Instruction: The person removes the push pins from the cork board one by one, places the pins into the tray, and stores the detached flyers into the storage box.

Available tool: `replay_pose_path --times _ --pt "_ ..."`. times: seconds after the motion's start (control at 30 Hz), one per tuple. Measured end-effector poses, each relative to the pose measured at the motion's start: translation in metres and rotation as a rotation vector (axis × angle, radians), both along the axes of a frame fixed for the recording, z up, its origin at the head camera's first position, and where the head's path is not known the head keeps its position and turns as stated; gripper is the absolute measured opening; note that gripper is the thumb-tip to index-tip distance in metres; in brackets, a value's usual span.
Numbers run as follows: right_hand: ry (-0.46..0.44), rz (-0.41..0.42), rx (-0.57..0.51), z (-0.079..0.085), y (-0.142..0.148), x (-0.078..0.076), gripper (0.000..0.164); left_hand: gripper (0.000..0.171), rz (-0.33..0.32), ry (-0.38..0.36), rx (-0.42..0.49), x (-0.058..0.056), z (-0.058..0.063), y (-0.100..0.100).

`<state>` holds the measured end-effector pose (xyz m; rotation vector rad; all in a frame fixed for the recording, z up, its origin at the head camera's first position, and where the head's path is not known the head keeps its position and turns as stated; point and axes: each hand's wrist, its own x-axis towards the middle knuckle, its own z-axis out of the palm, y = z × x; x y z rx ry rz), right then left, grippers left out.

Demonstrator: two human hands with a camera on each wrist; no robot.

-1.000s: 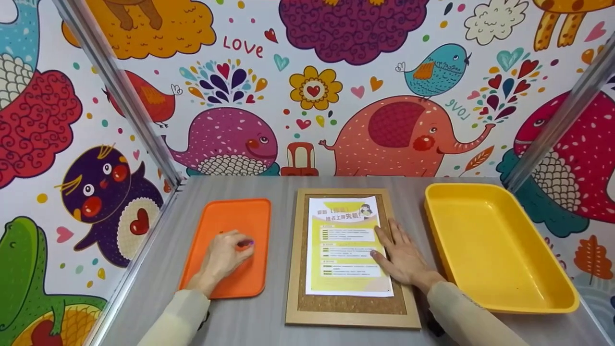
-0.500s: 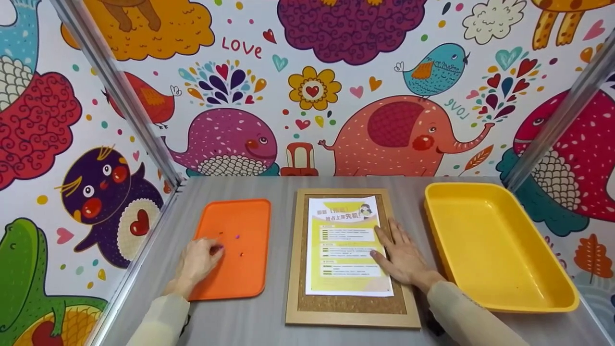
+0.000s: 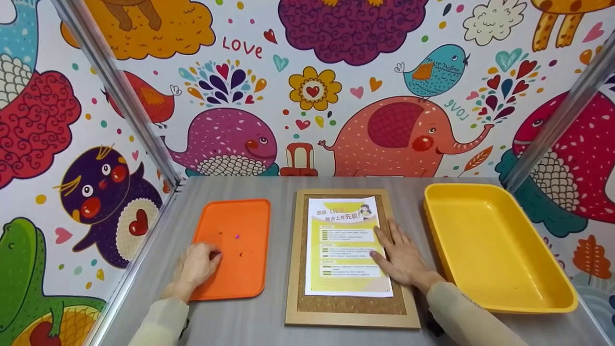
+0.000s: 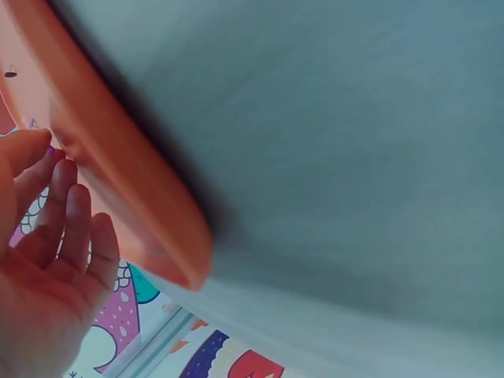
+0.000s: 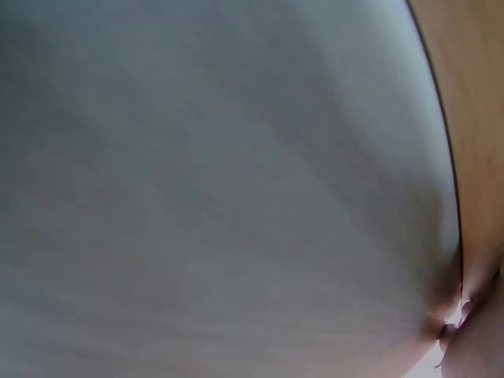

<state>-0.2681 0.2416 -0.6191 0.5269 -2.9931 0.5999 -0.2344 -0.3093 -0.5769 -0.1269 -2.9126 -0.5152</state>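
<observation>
My left hand (image 3: 197,266) is over the left side of the orange tray (image 3: 252,278), thumb and forefinger pinching a small purple pushpin (image 4: 52,150) that the fingertips mostly hide. On the tray lie a purple pushpin (image 3: 237,236) and two darker ones, one pushpin (image 3: 241,254) nearer me and the other pushpin (image 3: 220,233) farther off. My right hand (image 3: 403,257) rests with spread fingers on the right side of a wood-framed cork board (image 3: 353,303). Its thumb lies on the edge of a printed yellow-and-white sheet (image 3: 348,283), which lies flat on the cork.
A deep yellow bin (image 3: 499,259) stands right of the board, close to my right forearm. Grey tabletop (image 3: 281,269) runs between the tray and the board. Patterned wall panels (image 3: 312,129) and metal posts (image 3: 120,91) enclose the back and sides.
My left hand has drawn left from the middle of the tray, and pushpins it covered now show. It dipped slightly toward me in the last half second. The right hand has stayed in place.
</observation>
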Motion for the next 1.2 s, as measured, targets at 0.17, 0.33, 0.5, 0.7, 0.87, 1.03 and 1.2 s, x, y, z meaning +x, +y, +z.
replay_pose_path --times 0.17,0.33,0.5,0.7,0.87,1.03,1.2 --pt "0.012 0.003 -0.001 0.0 0.0 0.0 0.078 0.006 0.001 0.0 -0.012 0.001 -0.001 -0.003" --pt "0.012 0.001 0.003 0.0 0.0 0.002 0.078 0.006 0.011 -0.007 0.001 0.002 -0.001 -0.002" --pt "0.026 -0.006 -0.005 -0.001 0.002 0.004 0.078 0.011 0.006 0.021 0.027 0.003 0.002 0.008" --pt "0.075 0.016 -0.074 0.002 0.004 0.002 0.075 0.017 -0.039 0.128 0.047 0.002 0.011 0.033" --pt "0.073 0.028 -0.095 0.008 0.0 0.0 0.075 0.022 -0.068 0.162 0.08 -0.001 0.022 0.057" --pt "0.03 0.025 -0.077 0.016 -0.004 0.0 0.078 0.02 -0.122 0.224 0.091 -0.007 0.03 0.083" --pt "0.046 0.03 -0.046 0.028 -0.006 0.005 0.076 0.025 -0.148 0.235 0.098 -0.014 0.035 0.108"
